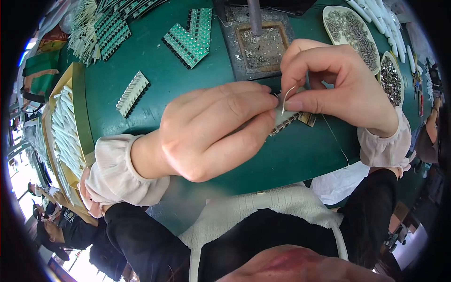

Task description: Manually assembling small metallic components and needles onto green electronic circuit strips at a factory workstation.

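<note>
My left hand [216, 127] reaches over the green bench with its fingertips closed on the edge of a circuit board strip [285, 123]. Most of that board is hidden under my fingers; a row of dark parts shows along its lower edge. My right hand [333, 84] pinches a thin silvery wire [285, 100] between thumb and forefinger, right beside the left fingertips. The wire's bent end stands over the board, while its long tail hangs down to the right across the bench. Whether the wire touches the board I cannot tell.
A soldering stand [260, 47] with a grimy tray is behind my hands. Green circuit boards [188, 44] lie far left, a single board strip [133, 94] nearer. A yellow box [80, 113] of white tubes sits left. Trays of metal pins [352, 35] and small metal parts [391, 80] stand right.
</note>
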A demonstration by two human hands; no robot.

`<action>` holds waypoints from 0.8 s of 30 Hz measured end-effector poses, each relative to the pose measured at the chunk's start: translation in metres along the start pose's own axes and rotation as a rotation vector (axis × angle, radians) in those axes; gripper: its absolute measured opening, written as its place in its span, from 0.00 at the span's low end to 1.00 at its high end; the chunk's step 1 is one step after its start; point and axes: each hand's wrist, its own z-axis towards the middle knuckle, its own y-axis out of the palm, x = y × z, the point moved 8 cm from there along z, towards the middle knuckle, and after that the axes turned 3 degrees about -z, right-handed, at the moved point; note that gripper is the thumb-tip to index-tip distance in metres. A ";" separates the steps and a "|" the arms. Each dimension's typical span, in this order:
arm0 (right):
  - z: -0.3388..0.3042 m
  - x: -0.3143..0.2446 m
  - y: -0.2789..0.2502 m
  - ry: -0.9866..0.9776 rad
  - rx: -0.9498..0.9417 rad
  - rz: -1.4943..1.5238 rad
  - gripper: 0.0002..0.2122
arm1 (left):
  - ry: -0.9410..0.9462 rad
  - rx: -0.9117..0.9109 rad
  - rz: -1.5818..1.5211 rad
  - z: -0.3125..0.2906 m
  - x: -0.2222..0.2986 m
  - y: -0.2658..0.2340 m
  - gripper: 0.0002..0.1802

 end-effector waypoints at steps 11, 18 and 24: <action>0.003 0.005 -0.001 0.068 -0.021 0.064 0.03 | 0.062 0.095 0.012 0.000 -0.004 0.001 0.14; 0.003 0.012 -0.001 0.130 -0.032 0.086 0.03 | 0.130 0.152 0.026 -0.004 -0.001 0.002 0.14; 0.003 0.013 -0.001 0.152 -0.079 0.093 0.06 | 0.001 0.029 -0.042 -0.003 -0.002 0.003 0.13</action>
